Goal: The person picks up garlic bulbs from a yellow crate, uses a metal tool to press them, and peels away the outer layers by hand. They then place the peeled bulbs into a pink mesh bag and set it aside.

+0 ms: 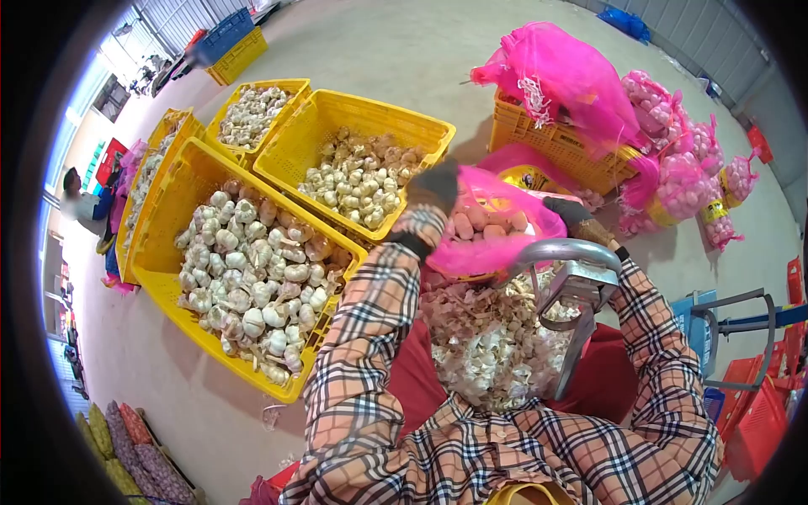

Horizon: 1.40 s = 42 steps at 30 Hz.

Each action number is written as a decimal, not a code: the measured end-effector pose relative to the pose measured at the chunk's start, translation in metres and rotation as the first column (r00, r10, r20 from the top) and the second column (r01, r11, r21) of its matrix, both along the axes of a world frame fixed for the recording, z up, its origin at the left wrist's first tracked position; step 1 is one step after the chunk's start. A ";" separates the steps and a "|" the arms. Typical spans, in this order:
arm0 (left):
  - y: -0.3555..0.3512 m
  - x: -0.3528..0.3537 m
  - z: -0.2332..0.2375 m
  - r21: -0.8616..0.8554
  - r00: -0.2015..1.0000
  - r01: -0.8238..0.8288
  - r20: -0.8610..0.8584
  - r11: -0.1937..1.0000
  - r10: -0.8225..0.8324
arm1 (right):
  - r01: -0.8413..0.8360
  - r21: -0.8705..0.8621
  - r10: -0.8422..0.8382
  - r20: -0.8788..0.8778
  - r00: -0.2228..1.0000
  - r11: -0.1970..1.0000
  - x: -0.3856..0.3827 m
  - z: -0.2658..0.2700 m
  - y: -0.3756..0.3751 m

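A pink mesh bag (539, 215) stands in front of me with its mouth spread and garlic bulbs (484, 225) inside. My left hand (433, 187), in a dark glove and slightly blurred, is closed at the bag's left rim. At the right rim, my gloved right hand (579, 220) grips the mesh; its fingertips are partly hidden. A curved metal frame (568, 252) stands just below the right hand. Between my knees lies a heap of garlic skins and trimmings (497, 337). Left of my forearm is a yellow crate (168, 290) of trimmed garlic bulbs (252, 278).
Another yellow crate (278, 160) of garlic stands ahead, with more behind it. Pink mesh lies over a crate (526, 130) at the right, beside several filled garlic bags (686, 185). Red crates (749, 421) are at far right. A person (84, 206) is at far left.
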<state>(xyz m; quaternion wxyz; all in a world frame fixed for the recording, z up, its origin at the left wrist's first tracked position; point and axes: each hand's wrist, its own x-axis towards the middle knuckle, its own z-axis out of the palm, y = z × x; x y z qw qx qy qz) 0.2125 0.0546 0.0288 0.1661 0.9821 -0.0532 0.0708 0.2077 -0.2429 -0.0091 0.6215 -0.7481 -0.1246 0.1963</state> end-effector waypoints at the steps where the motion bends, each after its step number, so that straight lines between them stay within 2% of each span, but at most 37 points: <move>1: 0.010 0.003 0.022 -0.004 0.988 -0.112 -0.105 0.994 0.111 | 0.000 0.005 0.000 -0.005 1.000 1.000 0.010 -0.009 -0.008; 2: 0.013 0.004 0.020 0.015 0.988 -0.103 -0.117 0.995 0.104 | -0.026 -0.433 0.215 0.394 0.894 0.901 0.018 -0.014 -0.014; 3: 0.015 0.001 0.019 0.021 0.987 -0.110 -0.118 0.994 0.112 | 0.153 -0.751 0.539 0.584 0.606 0.642 0.024 -0.020 -0.016; 4: 0.014 0.001 0.020 -0.040 0.990 -0.120 -0.077 0.992 0.116 | 0.068 -0.724 0.227 0.302 0.926 0.687 0.017 0.012 -0.001; 5: 0.013 0.000 0.021 -0.101 0.992 -0.126 -0.034 0.987 0.123 | 0.066 -0.719 0.234 0.310 0.921 0.692 0.013 0.021 0.000; 6: 0.005 -0.012 0.035 0.053 0.977 -0.177 0.133 0.983 0.169 | 0.211 -0.736 0.321 0.510 0.798 0.644 0.009 0.023 -0.010; 7: 0.003 -0.019 0.040 -0.004 0.928 0.001 0.374 1.000 0.001 | 0.356 -0.710 0.409 0.664 0.626 0.607 0.004 0.024 -0.019; 8: 0.003 -0.026 0.046 -0.011 0.794 0.185 0.591 0.983 -0.143 | 0.343 -0.707 0.414 0.664 0.623 0.618 0.001 0.024 -0.024; 9: 0.002 -0.035 0.053 -0.164 0.711 0.516 0.630 0.841 -0.313 | 0.349 -0.702 0.434 0.679 0.593 0.622 -0.002 0.023 -0.029; 10: -0.007 -0.022 0.014 0.048 0.617 0.522 0.669 0.852 -0.416 | 0.336 -0.687 0.460 0.698 0.549 0.644 -0.007 0.024 -0.034; 11: -0.013 -0.040 0.022 0.040 0.610 0.596 0.626 0.802 -0.485 | 0.306 -0.668 0.484 0.719 0.498 0.678 -0.012 0.027 -0.038; 12: -0.015 -0.061 0.035 -0.085 0.798 0.566 0.304 0.820 -0.520 | 0.270 -0.648 0.503 0.739 0.449 0.712 -0.018 0.031 -0.043; 13: -0.025 -0.077 0.072 -0.047 0.897 0.308 -0.318 0.950 -0.307 | 0.246 -0.629 0.512 0.757 0.405 0.737 -0.022 0.035 -0.047; 14: -0.017 -0.074 0.045 -0.163 0.781 0.519 -0.309 0.839 -0.543 | 0.242 -0.608 0.510 0.779 0.365 0.756 -0.026 0.039 -0.050; 15: -0.017 -0.076 0.034 -0.107 0.776 0.557 -0.288 0.824 -0.562 | 0.254 -0.587 0.503 0.800 0.327 0.769 -0.028 0.043 -0.053; 17: -0.004 -0.086 0.053 -0.124 0.745 0.557 -0.362 0.821 -0.560 | 0.310 -0.549 0.482 0.834 0.271 0.776 -0.031 0.051 -0.057; 19: 0.015 -0.102 0.090 0.022 0.834 0.410 -0.415 0.912 -0.364 | 0.371 -0.533 0.484 0.846 0.222 0.761 -0.032 0.060 -0.059; 20: 0.034 -0.117 0.110 -0.115 0.910 0.315 -0.245 0.942 -0.334 | 0.401 -0.521 0.485 0.852 0.195 0.754 -0.033 0.065 -0.059; 21: 0.060 -0.105 0.066 -0.028 0.936 0.311 0.180 0.950 -0.301 | 0.432 -0.506 0.483 0.859 0.171 0.747 -0.033 0.071 -0.060; 22: 0.090 -0.106 0.068 0.093 0.985 0.119 0.112 0.988 -0.129 | 0.432 -0.502 0.477 0.862 0.175 0.749 -0.039 0.074 -0.050; 23: 0.139 -0.113 0.063 0.143 0.945 0.108 0.293 0.984 -0.146 | 0.432 -0.472 0.409 0.881 0.237 0.768 -0.048 0.078 -0.042; 24: 0.186 -0.110 0.048 0.232 0.982 -0.143 0.154 0.962 0.109 | 0.438 -0.440 0.336 0.894 0.297 0.784 -0.079 0.078 -0.044; 25: 0.233 -0.117 0.041 0.337 0.965 -0.197 0.230 0.921 0.123 | 0.448 -0.410 0.263 0.898 0.354 0.795 -0.113 0.072 -0.061; 26: 0.273 -0.111 0.041 0.355 0.959 -0.282 0.133 0.891 0.250 | 0.462 -0.378 0.188 0.895 0.406 0.803 -0.154 0.065 -0.082; 27: 0.288 -0.119 0.064 0.157 0.862 -0.496 -0.028 0.854 0.505 | 0.481 -0.345 0.107 0.884 0.454 0.806 -0.196 0.057 -0.101; 29: 0.298 -0.136 0.065 0.120 0.870 -0.483 -0.040 0.867 0.491 | 0.514 -0.292 -0.050 0.832 0.552 0.806 -0.253 0.050 -0.120; 33: 0.314 -0.141 0.051 -0.059 0.879 -0.477 -0.047 0.877 0.475 | 0.616 -0.185 -0.366 0.663 0.653 0.766 -0.288 0.071 -0.104; 36: 0.303 -0.150 0.052 -0.190 0.887 -0.460 -0.061 0.867 0.458 | 0.706 -0.115 -0.583 0.480 0.655 0.699 -0.314 0.096 -0.075; 39: 0.305 -0.163 0.032 -0.306 0.892 -0.447 -0.077 0.841 0.446 | 0.791 -0.054 -0.758 0.253 0.601 0.609 -0.325 0.126 -0.033; 40: 0.306 -0.166 0.028 -0.344 0.892 -0.443 -0.079 0.828 0.445 | 0.800 -0.052 -0.768 0.250 0.589 0.597 -0.332 0.131 -0.023; 42: 0.312 -0.174 0.021 -0.413 0.892 -0.432 -0.069 0.802 0.446 | 0.701 -0.029 -0.599 0.493 0.631 0.713 -0.330 0.141 0.004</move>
